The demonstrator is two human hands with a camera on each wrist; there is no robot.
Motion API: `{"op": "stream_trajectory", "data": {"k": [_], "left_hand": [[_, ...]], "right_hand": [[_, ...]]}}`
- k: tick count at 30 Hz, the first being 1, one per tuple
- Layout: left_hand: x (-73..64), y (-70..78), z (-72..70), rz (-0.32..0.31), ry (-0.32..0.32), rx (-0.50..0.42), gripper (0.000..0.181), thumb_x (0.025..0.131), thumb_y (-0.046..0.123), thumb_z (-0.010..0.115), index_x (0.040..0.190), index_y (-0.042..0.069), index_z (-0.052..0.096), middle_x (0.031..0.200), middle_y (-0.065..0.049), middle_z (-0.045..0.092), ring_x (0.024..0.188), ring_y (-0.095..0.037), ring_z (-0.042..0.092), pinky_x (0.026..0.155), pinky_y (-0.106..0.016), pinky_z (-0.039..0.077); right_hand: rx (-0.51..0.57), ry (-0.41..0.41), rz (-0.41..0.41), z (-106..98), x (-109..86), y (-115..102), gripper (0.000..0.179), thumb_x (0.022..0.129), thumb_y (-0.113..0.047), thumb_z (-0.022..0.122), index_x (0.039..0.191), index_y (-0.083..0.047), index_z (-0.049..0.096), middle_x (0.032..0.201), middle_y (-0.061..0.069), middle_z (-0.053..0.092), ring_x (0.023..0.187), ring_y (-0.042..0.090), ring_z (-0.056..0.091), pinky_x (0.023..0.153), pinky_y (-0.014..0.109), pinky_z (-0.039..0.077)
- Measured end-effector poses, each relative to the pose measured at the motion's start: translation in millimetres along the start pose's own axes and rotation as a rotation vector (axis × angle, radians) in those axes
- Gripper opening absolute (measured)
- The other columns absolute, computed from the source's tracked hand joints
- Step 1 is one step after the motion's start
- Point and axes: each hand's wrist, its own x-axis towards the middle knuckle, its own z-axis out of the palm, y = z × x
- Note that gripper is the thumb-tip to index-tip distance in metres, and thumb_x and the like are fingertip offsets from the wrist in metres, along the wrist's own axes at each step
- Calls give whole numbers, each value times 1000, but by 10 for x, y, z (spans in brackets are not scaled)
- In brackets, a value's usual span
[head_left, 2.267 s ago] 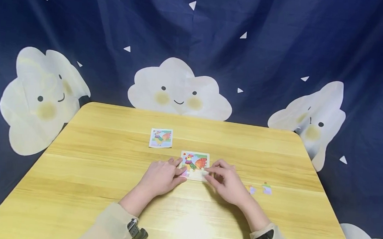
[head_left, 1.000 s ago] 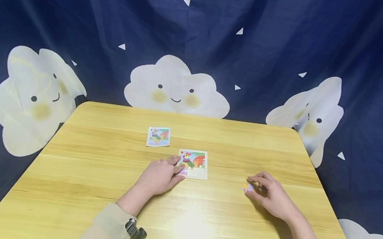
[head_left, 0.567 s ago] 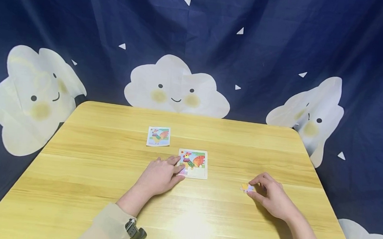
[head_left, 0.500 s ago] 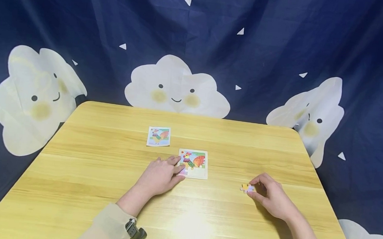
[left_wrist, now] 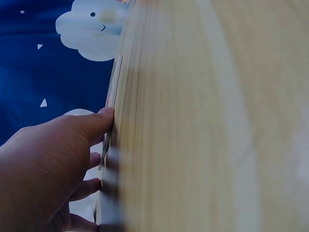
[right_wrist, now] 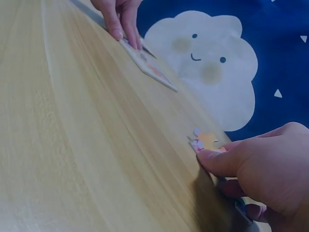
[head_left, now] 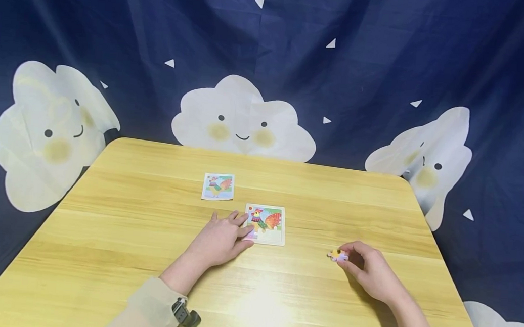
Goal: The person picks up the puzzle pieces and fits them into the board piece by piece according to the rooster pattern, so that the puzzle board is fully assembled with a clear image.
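In the head view, my left hand (head_left: 220,239) rests with fingers spread at the left edge of a rooster jigsaw puzzle (head_left: 264,224). Its thumb lies at the board's lower left corner. Along the bottom of the puzzle, toward the right, the pale backing shows. My right hand (head_left: 371,267), farther right, pinches a yellow and lilac puzzle piece (head_left: 337,255) between thumb and fingers. The right wrist view shows this puzzle piece (right_wrist: 206,142) tilted close over the table. In the left wrist view, my left thumb (left_wrist: 99,123) touches the board's edge.
A square reference card (head_left: 218,187) with the same rooster picture lies behind the puzzle, to the left. The wooden table (head_left: 151,176) has rounded far corners. Behind it hangs a dark blue curtain (head_left: 261,37) with smiling clouds.
My right hand has gone from the puzzle's right edge to the loose piece on the right and now pinches it, tilted up. The left hand has stayed at the board.
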Motion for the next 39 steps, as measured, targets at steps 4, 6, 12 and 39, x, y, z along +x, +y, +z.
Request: {"op": "stream_trajectory", "data": {"k": [4,6,12,39], "left_hand": [[6,-2,-2,3,-7,1,50,107,52,59,145,21,69,158,-9,53,147,-36,46,108,-78,35],[7,-4,-2,5,-8,4,50,107,52,58,145,21,69,158,-9,53,147,-36,47,108,-78,35],[7,-15,11,5,-2,5,50,106,53,58,144,22,69,157,-9,53,146,-36,47,108,-78,36],[-1,-7,6,1,4,-10,52,106,54,59,145,21,69,157,-10,53,147,-37,46,108,-79,34]], "right_hand": [[-6,-10,-31,9,7,4,25,98,-9,77,122,-4,73,94,-7,64,79,10,56,65,24,50],[-15,-19,-35,6,14,5,28,98,-9,77,125,-2,73,95,-7,63,78,9,55,64,24,48],[-29,-55,-35,-9,18,12,36,99,-9,75,133,3,70,97,-7,61,78,7,53,64,24,47],[129,71,-60,130,147,-175,31,98,-4,76,128,-4,75,97,-3,73,72,11,62,61,25,54]]}}
